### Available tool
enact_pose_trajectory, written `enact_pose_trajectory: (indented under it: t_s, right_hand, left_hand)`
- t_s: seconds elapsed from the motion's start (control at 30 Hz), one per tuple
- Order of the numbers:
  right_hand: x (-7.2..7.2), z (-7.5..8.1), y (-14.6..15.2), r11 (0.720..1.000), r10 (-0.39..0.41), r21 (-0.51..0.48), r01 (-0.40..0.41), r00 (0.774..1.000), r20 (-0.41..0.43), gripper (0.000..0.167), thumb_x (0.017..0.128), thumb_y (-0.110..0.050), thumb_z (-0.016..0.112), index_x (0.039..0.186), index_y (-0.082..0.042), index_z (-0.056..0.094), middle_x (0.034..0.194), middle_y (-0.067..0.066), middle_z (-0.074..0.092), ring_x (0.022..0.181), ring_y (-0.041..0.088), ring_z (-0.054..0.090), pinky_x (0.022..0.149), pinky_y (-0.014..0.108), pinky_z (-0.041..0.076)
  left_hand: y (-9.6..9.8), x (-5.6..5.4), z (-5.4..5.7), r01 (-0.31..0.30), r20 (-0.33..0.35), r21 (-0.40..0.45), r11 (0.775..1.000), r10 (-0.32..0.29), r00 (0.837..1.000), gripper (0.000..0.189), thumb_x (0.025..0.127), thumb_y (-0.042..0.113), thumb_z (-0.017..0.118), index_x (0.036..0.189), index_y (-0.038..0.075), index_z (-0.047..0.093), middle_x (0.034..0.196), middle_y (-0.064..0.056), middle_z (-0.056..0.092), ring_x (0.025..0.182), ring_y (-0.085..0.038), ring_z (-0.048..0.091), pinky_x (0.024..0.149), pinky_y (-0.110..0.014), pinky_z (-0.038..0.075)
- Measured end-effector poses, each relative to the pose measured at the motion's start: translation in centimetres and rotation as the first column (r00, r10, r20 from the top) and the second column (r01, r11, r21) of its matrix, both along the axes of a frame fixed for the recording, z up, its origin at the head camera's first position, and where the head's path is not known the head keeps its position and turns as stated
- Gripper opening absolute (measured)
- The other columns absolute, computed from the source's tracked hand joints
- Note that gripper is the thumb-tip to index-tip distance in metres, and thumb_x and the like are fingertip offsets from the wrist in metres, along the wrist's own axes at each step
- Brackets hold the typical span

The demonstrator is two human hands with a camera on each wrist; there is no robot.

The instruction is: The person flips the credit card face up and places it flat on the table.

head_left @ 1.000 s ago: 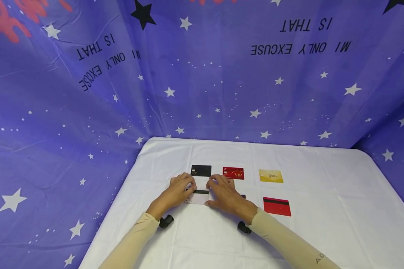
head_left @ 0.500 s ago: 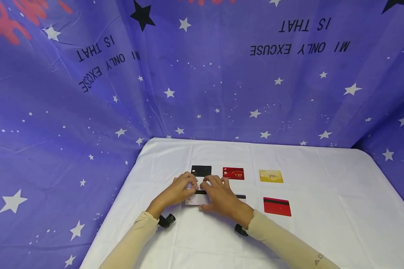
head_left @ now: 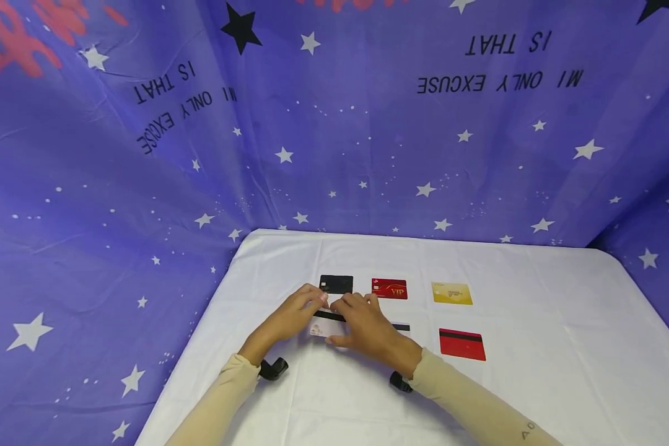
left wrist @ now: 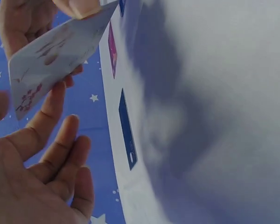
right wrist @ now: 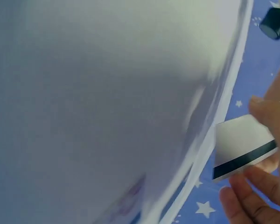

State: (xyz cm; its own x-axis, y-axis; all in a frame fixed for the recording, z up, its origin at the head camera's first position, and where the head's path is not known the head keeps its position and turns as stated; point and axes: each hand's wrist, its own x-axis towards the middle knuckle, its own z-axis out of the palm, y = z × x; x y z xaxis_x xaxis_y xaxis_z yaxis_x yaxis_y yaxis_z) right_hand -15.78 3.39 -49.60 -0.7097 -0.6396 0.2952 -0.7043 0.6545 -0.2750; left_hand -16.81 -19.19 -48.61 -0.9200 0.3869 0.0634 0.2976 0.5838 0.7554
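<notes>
A pale card [head_left: 324, 326] with a black stripe is raised off the table and tilted. My right hand [head_left: 370, 328] pinches it; in the left wrist view the thumb lies on the card's [left wrist: 51, 58] face, which has a pinkish floral print. The striped face of the card [right wrist: 245, 144] shows in the right wrist view. My left hand [head_left: 290, 319] is at the card's left end, fingers extended. In the left wrist view, the left hand [left wrist: 46, 158] has one fingertip at the card's lower edge and its thumb apart from it.
Behind the hands lie a black card [head_left: 336, 284], a red VIP card [head_left: 389, 288] and a gold card [head_left: 452, 293]. A red striped card [head_left: 462, 344] lies to the right. Another striped card [head_left: 401, 328] is mostly hidden by the right hand. White cloth covers the table [head_left: 557, 371].
The pale card has gone from flat on the table to raised and tilted. The right hand has shifted slightly left, over the card, and the left hand's fingers have loosened.
</notes>
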Motion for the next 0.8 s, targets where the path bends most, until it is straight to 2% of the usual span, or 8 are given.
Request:
enact_pose_trajectory:
  t_s: [0.1, 0.2, 0.27, 0.37, 0.43, 0.53, 0.67, 0.8]
  right_hand:
    - [-0.2, 0.1, 0.3, 0.997, -0.002, -0.078, 0.012, 0.992, 0.124, 0.061, 0.085, -0.052, 0.086, 0.130, -0.015, 0.068, 0.117, -0.004, 0.066, 0.112, 0.016, 0.061, 0.099, 0.046, 0.034]
    - [-0.5, 0.2, 0.4, 0.990, -0.012, -0.137, 0.042, 0.978, 0.211, 0.060, 0.087, -0.050, 0.085, 0.132, -0.016, 0.066, 0.122, -0.005, 0.066, 0.115, 0.013, 0.061, 0.099, 0.043, 0.032]
    - [-0.8, 0.3, 0.5, 0.982, -0.008, -0.183, 0.054, 0.970, 0.241, 0.058, 0.087, -0.047, 0.085, 0.132, -0.016, 0.065, 0.124, -0.005, 0.067, 0.116, 0.014, 0.062, 0.099, 0.042, 0.032]
    - [-1.0, 0.5, 0.6, 0.966, 0.002, -0.250, 0.065, 0.965, 0.261, 0.056, 0.087, -0.042, 0.086, 0.131, -0.016, 0.063, 0.125, -0.005, 0.068, 0.117, 0.016, 0.064, 0.098, 0.044, 0.032]
    - [-1.1, 0.7, 0.6, 0.955, 0.017, -0.290, 0.065, 0.962, 0.274, 0.055, 0.087, -0.040, 0.087, 0.131, -0.016, 0.062, 0.124, -0.005, 0.068, 0.117, 0.019, 0.065, 0.099, 0.046, 0.033]
    - [-1.1, 0.8, 0.6, 0.941, 0.044, -0.333, 0.060, 0.955, 0.295, 0.054, 0.087, -0.036, 0.087, 0.130, -0.017, 0.061, 0.124, -0.005, 0.068, 0.117, 0.020, 0.064, 0.099, 0.047, 0.033]
    - [-1.1, 0.8, 0.6, 0.928, 0.075, -0.367, 0.056, 0.940, 0.333, 0.054, 0.088, -0.034, 0.086, 0.131, -0.014, 0.060, 0.126, 0.001, 0.069, 0.117, 0.020, 0.065, 0.101, 0.048, 0.033]
    - [-1.1, 0.6, 0.6, 0.919, 0.082, -0.388, 0.073, 0.926, 0.369, 0.052, 0.088, -0.031, 0.085, 0.130, -0.016, 0.059, 0.126, 0.003, 0.070, 0.117, 0.021, 0.066, 0.101, 0.051, 0.033]
  left_hand:
    - [-0.4, 0.2, 0.0, 0.002, 0.032, 0.097, 0.995, -0.005, 0.999, 0.046, 0.117, 0.030, 0.032, 0.113, 0.009, 0.072, 0.123, -0.006, 0.066, 0.120, -0.025, 0.062, 0.108, -0.050, 0.047]
    - [-0.9, 0.5, -0.2, 0.011, 0.062, 0.163, 0.987, -0.021, 0.998, 0.049, 0.118, 0.029, 0.026, 0.123, 0.005, 0.069, 0.124, -0.012, 0.069, 0.118, -0.030, 0.065, 0.105, -0.053, 0.049]
    - [-1.2, 0.7, -0.3, 0.018, 0.079, 0.183, 0.983, -0.033, 0.996, 0.042, 0.117, 0.024, 0.032, 0.129, 0.004, 0.066, 0.125, -0.014, 0.070, 0.117, -0.031, 0.067, 0.103, -0.052, 0.051]
    - [-1.4, 1.0, -0.6, 0.058, 0.101, 0.195, 0.979, -0.079, 0.992, 0.031, 0.110, 0.013, 0.049, 0.138, 0.006, 0.060, 0.130, -0.012, 0.069, 0.119, -0.029, 0.068, 0.104, -0.046, 0.052]
    - [-1.5, 1.1, -0.7, 0.102, 0.114, 0.196, 0.975, -0.126, 0.986, 0.043, 0.103, 0.009, 0.060, 0.146, 0.008, 0.054, 0.136, -0.012, 0.066, 0.123, -0.030, 0.067, 0.104, -0.047, 0.052]
    - [-1.6, 1.3, -0.9, 0.150, 0.128, 0.186, 0.971, -0.176, 0.976, 0.059, 0.098, 0.017, 0.072, 0.152, 0.011, 0.049, 0.140, -0.011, 0.064, 0.125, -0.029, 0.066, 0.100, -0.049, 0.053]
    - [-1.4, 1.3, -1.0, 0.158, 0.101, 0.155, 0.975, -0.175, 0.979, 0.056, 0.099, 0.029, 0.076, 0.147, 0.011, 0.055, 0.137, -0.010, 0.066, 0.119, -0.024, 0.070, 0.097, -0.047, 0.053]
    - [-1.3, 1.4, -0.9, 0.140, 0.094, 0.147, 0.979, -0.154, 0.984, 0.052, 0.098, 0.031, 0.078, 0.141, 0.009, 0.061, 0.134, -0.011, 0.069, 0.113, -0.020, 0.072, 0.098, -0.048, 0.050]
